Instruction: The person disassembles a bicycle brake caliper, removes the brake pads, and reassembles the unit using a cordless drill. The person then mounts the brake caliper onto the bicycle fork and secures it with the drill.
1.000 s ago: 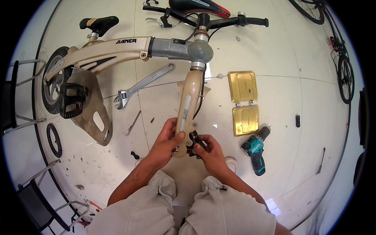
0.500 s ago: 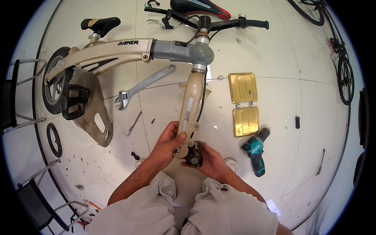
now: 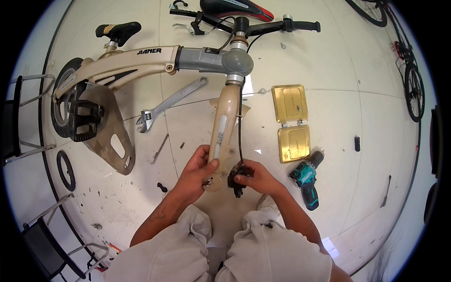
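Note:
A beige bicycle frame (image 3: 112, 65) lies on its side, its single-leg fork (image 3: 229, 104) reaching toward me. Wrapped around the lower end of that fork is my left hand (image 3: 191, 175), thumb on top. My right hand (image 3: 258, 178) pinches a dark brake caliper (image 3: 234, 180) just right of the fork end, apart from it. A black cable (image 3: 241, 127) runs from the caliper up along the fork toward the handlebar (image 3: 268, 29). The fingers partly cover the caliper, so its mounting side is hidden.
An adjustable wrench (image 3: 171, 103) and a hex key (image 3: 159, 149) lie left of the fork. To the right are an opened gold tin (image 3: 291, 101) and a teal cordless drill (image 3: 307, 184). A screwdriver (image 3: 386, 191) lies farther right. Metal-framed chairs (image 3: 47, 246) stand along the left.
My right hand has drawn the brake caliper away from the fork end and turned it. My left hand keeps its grip on the fork. The view has shifted slightly.

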`<state>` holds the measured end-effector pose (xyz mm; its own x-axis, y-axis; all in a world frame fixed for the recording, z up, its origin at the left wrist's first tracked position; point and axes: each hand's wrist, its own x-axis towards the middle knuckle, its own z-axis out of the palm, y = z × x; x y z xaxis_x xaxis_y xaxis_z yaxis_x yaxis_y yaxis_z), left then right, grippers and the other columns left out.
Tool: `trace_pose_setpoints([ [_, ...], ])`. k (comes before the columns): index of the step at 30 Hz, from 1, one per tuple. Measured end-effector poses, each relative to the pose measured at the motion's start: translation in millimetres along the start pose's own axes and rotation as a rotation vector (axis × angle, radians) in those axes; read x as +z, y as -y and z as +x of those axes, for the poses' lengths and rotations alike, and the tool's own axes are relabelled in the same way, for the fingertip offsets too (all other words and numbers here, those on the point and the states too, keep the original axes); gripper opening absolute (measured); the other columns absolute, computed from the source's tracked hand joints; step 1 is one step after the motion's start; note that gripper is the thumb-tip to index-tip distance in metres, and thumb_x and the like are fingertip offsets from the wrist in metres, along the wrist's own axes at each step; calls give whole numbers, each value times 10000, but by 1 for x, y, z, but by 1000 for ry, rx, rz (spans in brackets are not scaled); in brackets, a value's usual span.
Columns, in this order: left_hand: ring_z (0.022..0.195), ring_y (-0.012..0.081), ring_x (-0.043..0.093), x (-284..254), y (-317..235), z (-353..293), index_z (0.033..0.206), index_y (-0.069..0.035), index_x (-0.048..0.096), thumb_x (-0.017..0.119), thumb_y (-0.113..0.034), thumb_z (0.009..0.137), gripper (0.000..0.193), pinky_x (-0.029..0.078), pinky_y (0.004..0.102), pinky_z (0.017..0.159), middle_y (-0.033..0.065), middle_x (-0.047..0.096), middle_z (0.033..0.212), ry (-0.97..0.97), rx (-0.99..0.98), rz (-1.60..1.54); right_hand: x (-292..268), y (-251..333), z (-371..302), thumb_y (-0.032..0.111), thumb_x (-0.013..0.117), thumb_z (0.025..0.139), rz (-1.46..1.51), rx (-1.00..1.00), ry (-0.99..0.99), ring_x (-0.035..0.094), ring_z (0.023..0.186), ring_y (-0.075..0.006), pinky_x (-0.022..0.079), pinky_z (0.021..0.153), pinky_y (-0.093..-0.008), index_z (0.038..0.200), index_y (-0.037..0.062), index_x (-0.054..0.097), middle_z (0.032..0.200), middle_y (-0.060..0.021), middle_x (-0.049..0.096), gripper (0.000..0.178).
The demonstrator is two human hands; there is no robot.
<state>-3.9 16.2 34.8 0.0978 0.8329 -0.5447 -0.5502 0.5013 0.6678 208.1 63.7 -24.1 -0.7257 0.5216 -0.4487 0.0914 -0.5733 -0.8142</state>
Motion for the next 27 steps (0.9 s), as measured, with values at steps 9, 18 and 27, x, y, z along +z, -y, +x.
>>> trace_pose_setpoints([
  [9, 849, 82, 563, 24, -18, 16, 1128, -32, 550, 603, -242, 951, 280, 479, 253, 751, 24, 605, 950, -96, -12, 457, 1, -1, 6, 274, 643, 932, -58, 47, -251, 573, 788, -125, 480, 693, -296, 1143, 7, 523, 923, -67, 621, 361],
  [18, 611, 53, 469, 53, -21, -3, 1055, -62, 570, 560, -319, 968, 272, 377, 203, 519, -33, 523, 746, -283, 152, 630, 5, 31, -29, 217, 617, 880, -408, -221, -166, 610, 616, -318, 484, 601, -387, 1063, -24, 528, 687, -167, 620, 315],
  [27, 524, 64, 353, 26, -29, -18, 887, -129, 464, 529, -423, 971, 313, 262, 230, 451, -29, 424, 651, -214, 275, 637, 12, 48, -18, 187, 512, 908, -194, -357, -124, 617, 621, -358, 488, 605, -429, 1062, -81, 397, 711, -235, 612, 330],
])
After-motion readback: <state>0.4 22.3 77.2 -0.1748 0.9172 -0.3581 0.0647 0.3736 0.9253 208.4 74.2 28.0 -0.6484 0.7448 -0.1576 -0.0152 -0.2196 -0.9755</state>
